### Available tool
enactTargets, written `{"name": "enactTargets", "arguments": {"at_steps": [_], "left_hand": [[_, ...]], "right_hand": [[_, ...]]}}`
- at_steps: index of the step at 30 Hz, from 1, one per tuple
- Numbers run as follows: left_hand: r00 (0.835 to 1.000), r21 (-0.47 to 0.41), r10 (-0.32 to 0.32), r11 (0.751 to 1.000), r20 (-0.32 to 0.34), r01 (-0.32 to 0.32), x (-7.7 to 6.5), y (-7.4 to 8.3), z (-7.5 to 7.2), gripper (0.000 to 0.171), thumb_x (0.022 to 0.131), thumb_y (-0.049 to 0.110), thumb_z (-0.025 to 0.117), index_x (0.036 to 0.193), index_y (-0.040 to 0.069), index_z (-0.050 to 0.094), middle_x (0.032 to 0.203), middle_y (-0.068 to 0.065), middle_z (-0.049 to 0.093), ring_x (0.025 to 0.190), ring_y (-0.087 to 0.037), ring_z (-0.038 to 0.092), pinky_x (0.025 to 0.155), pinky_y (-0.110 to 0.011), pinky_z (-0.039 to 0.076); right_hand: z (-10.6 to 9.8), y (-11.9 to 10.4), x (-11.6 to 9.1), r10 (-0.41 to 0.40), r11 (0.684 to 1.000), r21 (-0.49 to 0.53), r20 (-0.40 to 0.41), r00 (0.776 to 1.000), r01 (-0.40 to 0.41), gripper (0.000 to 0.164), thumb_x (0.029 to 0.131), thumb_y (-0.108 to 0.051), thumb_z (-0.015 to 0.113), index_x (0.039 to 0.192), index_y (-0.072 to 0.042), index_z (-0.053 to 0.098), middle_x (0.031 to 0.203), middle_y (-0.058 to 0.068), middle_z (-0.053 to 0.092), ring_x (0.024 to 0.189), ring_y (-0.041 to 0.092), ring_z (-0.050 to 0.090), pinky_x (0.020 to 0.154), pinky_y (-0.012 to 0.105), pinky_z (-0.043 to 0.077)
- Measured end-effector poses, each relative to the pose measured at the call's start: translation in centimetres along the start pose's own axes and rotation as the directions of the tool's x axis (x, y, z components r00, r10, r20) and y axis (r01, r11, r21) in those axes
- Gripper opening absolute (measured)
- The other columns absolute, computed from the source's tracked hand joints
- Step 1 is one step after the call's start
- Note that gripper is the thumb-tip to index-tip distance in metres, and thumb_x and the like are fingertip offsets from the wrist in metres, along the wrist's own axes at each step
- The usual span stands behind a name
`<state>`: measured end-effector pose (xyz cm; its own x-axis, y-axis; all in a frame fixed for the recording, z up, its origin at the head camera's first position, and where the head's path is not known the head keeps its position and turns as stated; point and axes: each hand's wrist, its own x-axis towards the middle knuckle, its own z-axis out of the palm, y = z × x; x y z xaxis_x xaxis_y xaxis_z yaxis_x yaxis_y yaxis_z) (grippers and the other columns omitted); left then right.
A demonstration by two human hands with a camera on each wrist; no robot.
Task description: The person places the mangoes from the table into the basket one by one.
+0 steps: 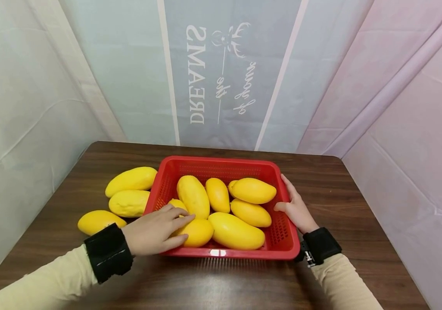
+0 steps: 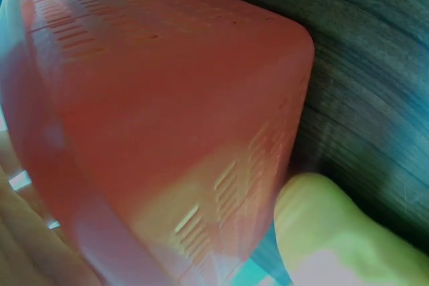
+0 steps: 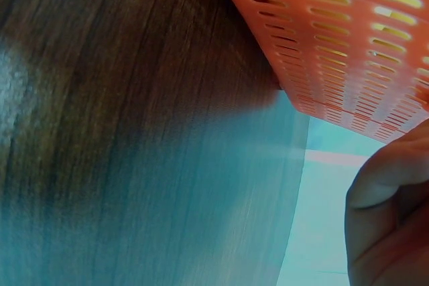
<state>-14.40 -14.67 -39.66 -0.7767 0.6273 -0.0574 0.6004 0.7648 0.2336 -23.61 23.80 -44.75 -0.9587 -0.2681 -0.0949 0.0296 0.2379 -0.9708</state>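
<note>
While three mangoes (image 1: 129,204) are spread at left on the surface (image 1: 50,254), the near-left mango (image 1: 199,233) inside the basket (image 1: 244,254) is touched by the left hand (image 1: 153,232), its grip loose, fingers extended. More mangoes (image 1: 238,232) are held farther right inside; the right rim is gripped by the right hand (image 1: 297,213). Loading seems in hand; next, the left hand should be withdrawn and an outside mango taken up.

Left hand (image 1: 157,230) partly covers 2 yellow fruits (image 1: 199,233) in the basket (image 1: 244,255), which hides 1 outer fruit's (image 1: 128,203) end. Right hand (image 3: 375,226) cropped by right wrist view's edge. Sleeves (image 1: 50,280) cut off in head view.
</note>
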Motion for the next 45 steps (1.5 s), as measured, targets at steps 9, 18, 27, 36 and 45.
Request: {"name": "enactTargets", "arguments": {"at_steps": [9, 18, 27, 36, 45], "left_hand": [[0.976, -0.017, -0.021, 1.000, -0.219, 0.017, -1.4, -2.0, -1.7, 0.045, 0.092, 0.037, 0.069, 0.129, 0.012, 0.066, 0.120, -0.002, 0.065, 0.108, -0.020, 0.059, 0.093, -0.042, 0.054], [0.926, -0.009, -0.225, 0.972, -0.304, 0.233, -4.4, -4.5, -5.9, 0.047, 0.089, 0.029, 0.074, 0.131, 0.011, 0.063, 0.124, -0.012, 0.065, 0.115, -0.031, 0.059, 0.093, -0.055, 0.052], [0.912, 0.004, -0.269, 0.959, -0.309, 0.284, -5.9, -6.1, -5.4, 0.039, 0.087, 0.026, 0.075, 0.119, 0.006, 0.067, 0.118, -0.015, 0.066, 0.110, -0.034, 0.059, 0.090, -0.057, 0.052], [0.906, 0.013, -0.313, 0.944, -0.284, 0.330, -6.8, -7.3, -4.1, 0.038, 0.088, 0.033, 0.073, 0.115, 0.007, 0.069, 0.115, -0.013, 0.067, 0.106, -0.034, 0.060, 0.086, -0.055, 0.053], [0.897, 0.015, -0.390, 0.915, -0.209, 0.402, -7.6, -8.8, -2.9, 0.052, 0.087, 0.052, 0.069, 0.117, 0.011, 0.069, 0.118, -0.016, 0.067, 0.109, -0.038, 0.058, 0.085, -0.059, 0.052]], "right_hand": [[0.0, -0.2, -0.1, 0.007, 1.000, -0.009, 0.002, 1.000, -0.007, 0.092, 0.090, 0.002, 0.052, 0.160, -0.028, 0.002, 0.158, 0.022, 0.025, 0.132, 0.049, 0.045, 0.093, 0.054, 0.052], [-0.1, 0.1, 0.1, 0.004, 1.000, -0.022, 0.002, 1.000, -0.004, 0.092, 0.089, 0.002, 0.053, 0.160, -0.027, 0.003, 0.157, 0.022, 0.026, 0.131, 0.048, 0.047, 0.091, 0.053, 0.054], [-0.2, 0.1, 0.0, 0.006, 1.000, -0.026, -0.005, 1.000, -0.006, 0.091, 0.089, 0.002, 0.053, 0.160, -0.026, 0.004, 0.156, 0.022, 0.028, 0.130, 0.049, 0.048, 0.090, 0.052, 0.054], [-0.1, 0.1, 0.1, 0.007, 1.000, -0.025, -0.003, 1.000, -0.007, 0.091, 0.089, 0.002, 0.052, 0.160, -0.027, 0.004, 0.157, 0.022, 0.028, 0.131, 0.048, 0.047, 0.091, 0.053, 0.054], [-0.2, 0.2, 0.1, 0.006, 1.000, -0.024, 0.001, 1.000, -0.006, 0.091, 0.089, 0.001, 0.052, 0.160, -0.027, 0.003, 0.157, 0.022, 0.026, 0.131, 0.048, 0.047, 0.091, 0.052, 0.054]]}}
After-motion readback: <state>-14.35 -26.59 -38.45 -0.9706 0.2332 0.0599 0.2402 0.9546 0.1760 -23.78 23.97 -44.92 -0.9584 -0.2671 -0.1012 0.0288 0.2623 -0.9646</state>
